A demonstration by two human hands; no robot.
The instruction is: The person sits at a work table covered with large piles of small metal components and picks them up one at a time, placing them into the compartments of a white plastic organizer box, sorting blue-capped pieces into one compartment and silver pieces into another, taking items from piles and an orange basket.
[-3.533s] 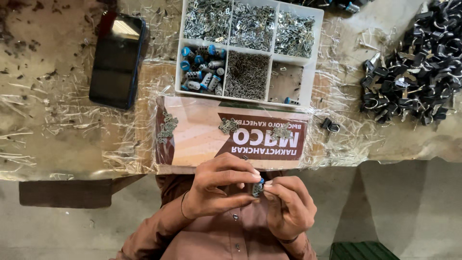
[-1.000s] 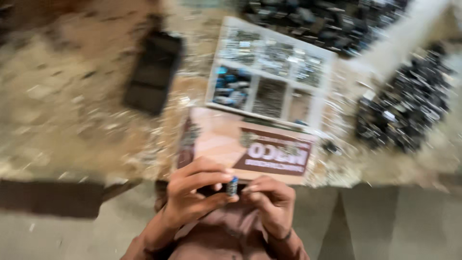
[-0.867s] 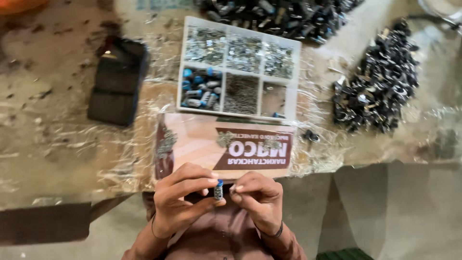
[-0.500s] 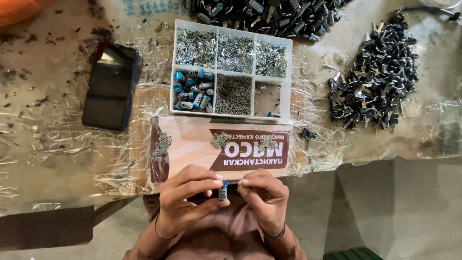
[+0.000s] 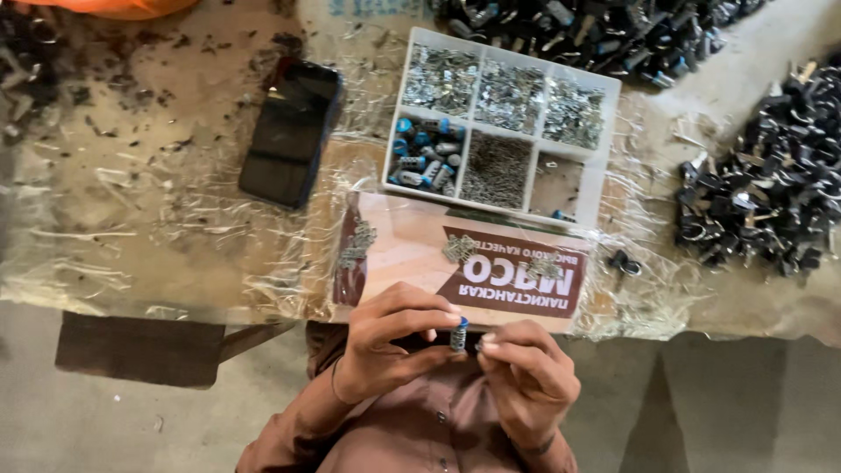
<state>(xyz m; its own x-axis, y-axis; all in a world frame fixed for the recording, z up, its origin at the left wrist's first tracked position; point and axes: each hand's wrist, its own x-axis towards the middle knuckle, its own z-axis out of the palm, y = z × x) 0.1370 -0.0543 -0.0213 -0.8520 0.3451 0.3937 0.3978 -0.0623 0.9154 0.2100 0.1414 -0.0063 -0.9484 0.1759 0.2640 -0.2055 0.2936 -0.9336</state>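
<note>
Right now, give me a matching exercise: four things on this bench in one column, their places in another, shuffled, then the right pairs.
Things:
1. black phone
2. small blue-capped cylinder
3. compartment tray
4. pile of black parts

Places:
A. far right of the bench
B. between the fingertips of both hands
C. left of the tray
D. just beyond the printed cardboard sheet

Pairs: 1-C, 2-B, 3-D, 4-A

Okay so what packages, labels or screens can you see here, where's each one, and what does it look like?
Phone: left of the tray, flat on the table, black rectangle, screen dark.
Card: table's near edge, above the hands; flat, pale pink, with a maroon label in white lettering.
Tray: behind the card, white plastic, six compartments of small metal and blue parts.
</note>
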